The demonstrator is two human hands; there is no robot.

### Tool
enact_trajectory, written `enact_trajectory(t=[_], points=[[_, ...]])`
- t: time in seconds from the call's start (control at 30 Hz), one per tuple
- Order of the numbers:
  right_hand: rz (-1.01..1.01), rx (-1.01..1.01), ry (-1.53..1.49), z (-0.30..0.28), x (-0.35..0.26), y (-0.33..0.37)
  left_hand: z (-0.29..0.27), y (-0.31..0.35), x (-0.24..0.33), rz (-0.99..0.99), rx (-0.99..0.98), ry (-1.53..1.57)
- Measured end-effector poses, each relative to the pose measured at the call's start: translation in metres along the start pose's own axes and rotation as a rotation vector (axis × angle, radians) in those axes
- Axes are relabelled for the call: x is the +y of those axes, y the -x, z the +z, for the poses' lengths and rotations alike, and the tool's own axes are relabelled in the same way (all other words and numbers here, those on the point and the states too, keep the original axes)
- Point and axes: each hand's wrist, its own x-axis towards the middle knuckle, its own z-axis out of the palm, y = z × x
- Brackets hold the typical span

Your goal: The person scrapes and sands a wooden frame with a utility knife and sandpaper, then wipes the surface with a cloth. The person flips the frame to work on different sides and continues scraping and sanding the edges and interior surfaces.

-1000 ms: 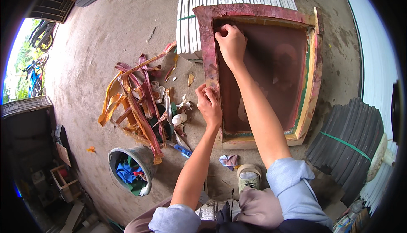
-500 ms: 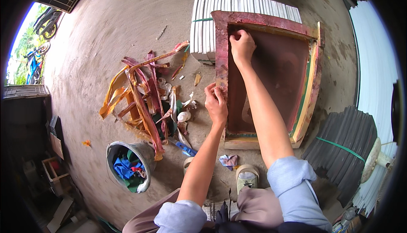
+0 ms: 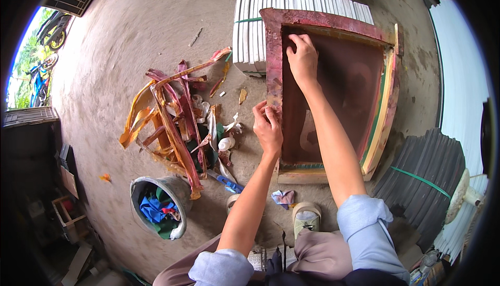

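Note:
A screen-printing frame (image 3: 273,72) with reddish, stained wooden bars and dark brown mesh stands tilted in front of me. Its far end rests against a bundle of white slats (image 3: 250,36). At the frame's left bar, my left hand (image 3: 267,130) is closed with curled fingers against the edge. My right hand (image 3: 303,59) is over the mesh at the far left inner corner. Its thumb and forefinger are bent and slightly apart, with nothing visible between them. Pale tape and a green strip line the frame's right inner side.
Left of the frame lies a heap of peeled, stained tape strips (image 3: 174,124), with a white bottle (image 3: 226,144) and a blue cutter knife (image 3: 229,183) nearby. A grey bucket of rags (image 3: 179,192) stands closer to me. Strapped dark slats (image 3: 422,174) lie at right.
My right thumb and forefinger have moved apart from a pinch, and the hand has shifted slightly right. My left hand stays at the frame's left bar.

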Motion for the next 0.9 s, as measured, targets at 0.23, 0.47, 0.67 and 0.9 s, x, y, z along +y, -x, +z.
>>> enact_trajectory(t=[0.23, 0.47, 0.67, 0.9], points=[[0.112, 0.016, -0.096, 0.001, -0.007, -0.014, -0.001, -0.002, 0.001, 0.059, 0.062, -0.078], [0.144, 0.085, -0.157, 0.007, -0.003, -0.011, 0.002, -0.002, 0.001, 0.063, 0.061, -0.115], [0.075, 0.019, -0.280, -0.002, 0.002, -0.002, 0.003, -0.002, 0.000, 0.043, 0.070, -0.124], [0.154, -0.035, -0.591, -0.031, 0.010, -0.003, 0.002, 0.000, 0.003, 0.027, 0.057, -0.120]])
